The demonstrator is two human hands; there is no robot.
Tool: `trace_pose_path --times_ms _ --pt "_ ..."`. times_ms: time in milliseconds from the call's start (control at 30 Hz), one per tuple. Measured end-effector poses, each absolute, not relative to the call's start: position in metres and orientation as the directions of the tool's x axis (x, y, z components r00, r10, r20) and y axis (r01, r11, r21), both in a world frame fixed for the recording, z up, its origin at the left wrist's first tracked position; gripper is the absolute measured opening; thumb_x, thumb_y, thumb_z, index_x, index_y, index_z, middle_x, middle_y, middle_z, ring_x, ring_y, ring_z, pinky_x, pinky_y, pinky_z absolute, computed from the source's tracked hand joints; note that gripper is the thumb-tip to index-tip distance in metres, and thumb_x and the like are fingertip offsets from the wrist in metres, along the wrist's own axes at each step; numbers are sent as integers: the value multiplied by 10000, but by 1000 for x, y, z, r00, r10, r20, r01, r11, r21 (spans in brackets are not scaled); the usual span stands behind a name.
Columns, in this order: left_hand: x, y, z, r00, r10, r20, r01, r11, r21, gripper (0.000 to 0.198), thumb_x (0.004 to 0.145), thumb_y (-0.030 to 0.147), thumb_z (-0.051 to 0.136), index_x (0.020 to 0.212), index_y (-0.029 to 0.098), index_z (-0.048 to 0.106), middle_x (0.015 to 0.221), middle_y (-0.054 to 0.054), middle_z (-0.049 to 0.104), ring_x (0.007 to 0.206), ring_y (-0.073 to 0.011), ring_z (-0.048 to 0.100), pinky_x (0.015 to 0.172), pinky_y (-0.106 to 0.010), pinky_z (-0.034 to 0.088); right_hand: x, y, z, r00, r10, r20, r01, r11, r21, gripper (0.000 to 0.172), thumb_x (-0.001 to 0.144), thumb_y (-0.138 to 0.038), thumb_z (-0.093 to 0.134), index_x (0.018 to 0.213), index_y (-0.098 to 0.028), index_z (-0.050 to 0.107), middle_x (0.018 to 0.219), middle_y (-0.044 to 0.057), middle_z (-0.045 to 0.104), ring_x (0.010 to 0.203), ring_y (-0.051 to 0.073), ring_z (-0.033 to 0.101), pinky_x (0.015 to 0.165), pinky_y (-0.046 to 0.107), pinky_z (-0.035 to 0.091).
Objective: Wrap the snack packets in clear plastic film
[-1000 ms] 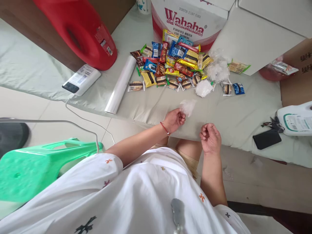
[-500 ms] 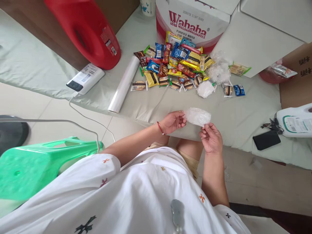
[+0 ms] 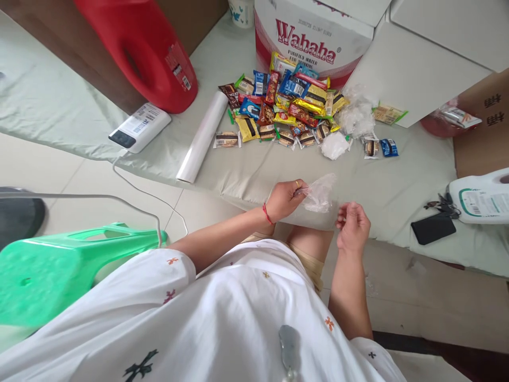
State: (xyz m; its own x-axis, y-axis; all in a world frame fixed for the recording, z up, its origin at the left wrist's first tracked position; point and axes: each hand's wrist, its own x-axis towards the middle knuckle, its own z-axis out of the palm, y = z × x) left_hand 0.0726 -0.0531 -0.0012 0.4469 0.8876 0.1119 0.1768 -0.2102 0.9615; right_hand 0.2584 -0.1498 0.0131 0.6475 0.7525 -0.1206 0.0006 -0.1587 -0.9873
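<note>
My left hand [image 3: 285, 200], with a red string bracelet at the wrist and a ring, pinches a crumpled clear plastic bag [image 3: 320, 193] over the front edge of the cloth-covered table. The bag spreads out to the right of those fingers. My right hand [image 3: 353, 225] is just right of the bag and apart from it, its fingers curled in and nothing visible in them. Beyond both hands lies a heap of small wrapped snacks [image 3: 286, 109]. Crumpled clear plastic [image 3: 334, 145] rests at the heap's right side.
Left of the snacks lies a roll of clear film [image 3: 202, 138], near a white power bank [image 3: 140, 127] with a cable and a red jug [image 3: 151, 58]. A Wahaha carton [image 3: 314, 37] stands behind. At right are a black phone [image 3: 433, 228], keys and a white bottle [image 3: 481, 199]. A green stool [image 3: 47, 270] is at left.
My right hand has let go of the plastic bag and moved slightly right and down. My left hand has turned over, still pinching the bag, which has changed shape and bunched up.
</note>
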Motion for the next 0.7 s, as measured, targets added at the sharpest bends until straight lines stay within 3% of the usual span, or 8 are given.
trace_pose_path --times_ms 100,167,300,367,467,567,633,700 --pt "73 -62 -2 461 859 221 186 -337 923 170 913 306 543 852 200 661 757 -15 669 696 -137 567 689 -266 411 244 -145 17 486 856 -180 25 -219 -975 491 793 -676 743 930 -207 697 785 7 635 667 120 537 484 209 409" --pt "75 -65 -3 415 889 197 138 -275 952 158 909 321 565 819 208 627 728 -12 652 671 -136 561 671 -264 412 238 -139 16 466 867 -178 36 -219 -975 441 728 -588 835 898 -207 689 751 -12 622 641 111 509 484 210 401" --pt "79 -59 -11 243 954 -177 -71 200 977 318 977 433 465 739 223 485 597 15 529 507 -116 453 551 -260 379 235 -135 9 559 817 -145 -109 -101 -989 391 704 -501 864 833 -216 630 694 -50 550 578 80 435 468 206 341" --pt "79 -57 -16 185 941 -283 -61 298 953 301 970 464 466 794 222 502 645 1 553 537 -133 482 564 -275 405 233 -136 5 557 816 -152 -165 -71 -984 385 704 -479 872 845 -220 623 717 -52 546 590 76 444 478 205 349" --pt "73 -55 -20 47 999 -17 166 9 986 318 856 473 666 1000 195 612 997 -99 673 914 -224 617 833 -366 497 234 -143 3 525 836 -157 -168 -79 -983 379 714 -475 877 857 -222 634 730 -50 553 616 79 469 493 204 369" --pt "65 -53 -16 190 934 301 321 -349 881 312 842 466 726 1035 222 699 1227 -137 661 1246 -303 524 1095 -452 371 240 -150 4 490 852 -183 -148 -125 -981 388 720 -487 880 864 -222 636 738 -45 578 612 79 476 486 198 367" --pt "62 -49 -12 292 899 326 304 -411 860 232 899 473 676 898 245 718 1076 -118 688 1180 -299 541 1083 -445 351 245 -154 3 482 852 -205 -140 -156 -978 394 725 -494 879 868 -222 633 724 -50 574 589 73 463 480 195 365" --pt "62 -47 -9 268 926 266 264 -336 904 318 945 497 610 764 243 670 860 -91 638 972 -266 563 972 -405 398 247 -157 3 487 845 -219 -148 -167 -975 410 735 -523 868 855 -223 616 714 -56 555 576 69 450 478 190 368"
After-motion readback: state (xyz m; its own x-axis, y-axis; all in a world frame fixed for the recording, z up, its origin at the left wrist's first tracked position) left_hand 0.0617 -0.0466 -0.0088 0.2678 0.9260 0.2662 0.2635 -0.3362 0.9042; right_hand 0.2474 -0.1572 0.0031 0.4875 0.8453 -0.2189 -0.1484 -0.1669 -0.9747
